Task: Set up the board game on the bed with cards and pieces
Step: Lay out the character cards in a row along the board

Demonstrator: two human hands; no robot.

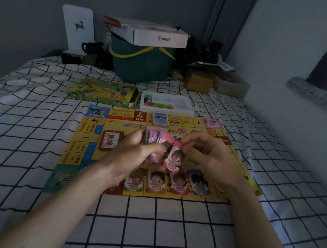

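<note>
A yellow game board (pixel 86 146) lies flat on the checked bedsheet. My left hand (pixel 134 151) grips a stack of pink picture cards (pixel 155 142) above the board's middle. My right hand (pixel 211 157) pinches the front pink card (pixel 174 157) of that stack at its top edge. Several card piles (pixel 179 182) with cartoon faces lie in a row along the board's near edge. A red-framed card (pixel 110 140) sits on the board's left part, and a blue-white card deck (pixel 160 118) lies at its far edge.
Beyond the board lie the green game box (pixel 103 93) and a white tray (pixel 183 102) holding coloured pieces. A green basket (pixel 142 64) with a white carton on top stands at the bed's head, among dark clutter. A wall runs along the right.
</note>
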